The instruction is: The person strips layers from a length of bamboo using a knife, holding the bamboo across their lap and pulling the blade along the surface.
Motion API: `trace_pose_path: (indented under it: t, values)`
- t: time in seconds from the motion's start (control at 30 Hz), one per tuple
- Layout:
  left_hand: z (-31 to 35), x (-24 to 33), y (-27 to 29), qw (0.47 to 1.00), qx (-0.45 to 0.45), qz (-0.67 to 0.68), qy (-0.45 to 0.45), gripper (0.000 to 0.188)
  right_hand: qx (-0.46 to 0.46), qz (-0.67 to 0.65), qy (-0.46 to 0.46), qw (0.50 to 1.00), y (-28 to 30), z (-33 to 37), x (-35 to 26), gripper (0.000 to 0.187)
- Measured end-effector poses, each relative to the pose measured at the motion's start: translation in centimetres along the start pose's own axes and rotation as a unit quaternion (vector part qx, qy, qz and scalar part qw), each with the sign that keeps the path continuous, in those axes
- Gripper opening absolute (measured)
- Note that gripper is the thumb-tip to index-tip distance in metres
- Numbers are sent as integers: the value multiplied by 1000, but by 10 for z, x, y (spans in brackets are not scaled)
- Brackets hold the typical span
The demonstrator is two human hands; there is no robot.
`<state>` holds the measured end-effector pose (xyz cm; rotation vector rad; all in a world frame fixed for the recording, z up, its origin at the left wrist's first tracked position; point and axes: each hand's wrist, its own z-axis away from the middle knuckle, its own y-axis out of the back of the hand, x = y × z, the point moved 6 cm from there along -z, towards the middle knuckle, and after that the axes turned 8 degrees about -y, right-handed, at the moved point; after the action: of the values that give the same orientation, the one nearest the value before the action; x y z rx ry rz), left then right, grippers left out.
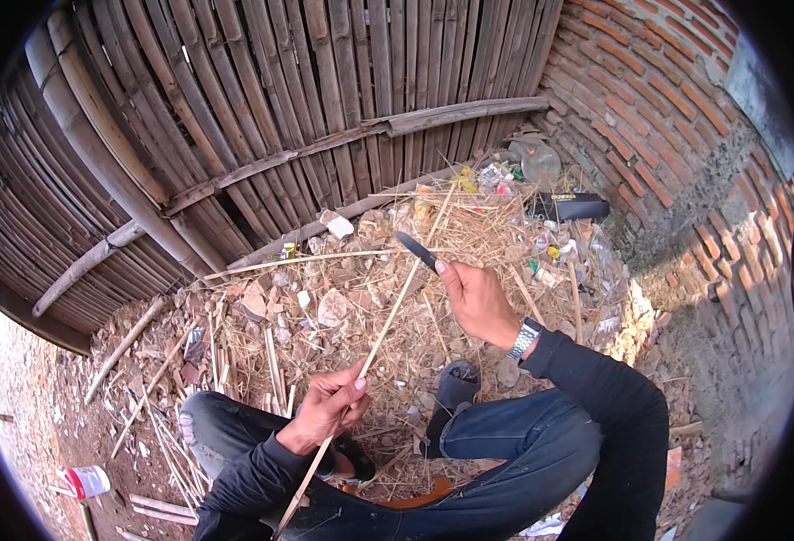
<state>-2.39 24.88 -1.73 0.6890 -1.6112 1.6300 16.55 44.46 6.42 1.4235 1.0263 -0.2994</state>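
My left hand [332, 408] is closed around a long, thin bamboo strip [386, 325]. The strip slants from near my lap at the bottom up and away to the right. My right hand [481, 305] grips a knife, its handle hidden in the fist. The dark blade [415, 249] points up and left, lying across the upper part of the strip. Whether the edge touches or cuts into it, I cannot tell. Both hands are above my bent legs [514, 442] in blue jeans.
Ahead stands a bamboo slat wall [307, 81]; a brick wall [649, 99] rises at right. Rubble, straw-like shavings [478, 216] and plastic litter cover the ground. Several cut strips [172, 451] lie at left, near a red and white tub [87, 481]. A black object [573, 208] sits at far right.
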Motion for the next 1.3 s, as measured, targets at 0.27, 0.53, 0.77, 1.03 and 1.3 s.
trace_pose_path:
  t: [0.27, 0.53, 0.77, 1.03, 1.3]
  values:
    - [-7, 1, -8, 1000, -6, -17, 0, 49, -66, -140, -65, 986, -26, 13, 2, 47]
    - [7, -15, -8, 993, -56, -46, 92, 53, -23, -248, -80, 965, 27, -24, 3, 23]
    - [36, -33, -24, 963, -221, -51, 145, 47, 122, -337, -199, 912, 114, -36, 65, 22]
    - [22, -7, -23, 984, -127, -77, 100, 45, 218, -55, -68, 972, 139, -27, 64, 46]
    - [13, 8, -15, 995, -70, 11, 74, 41, 65, 6, 23, 998, 54, -2, -1, 52]
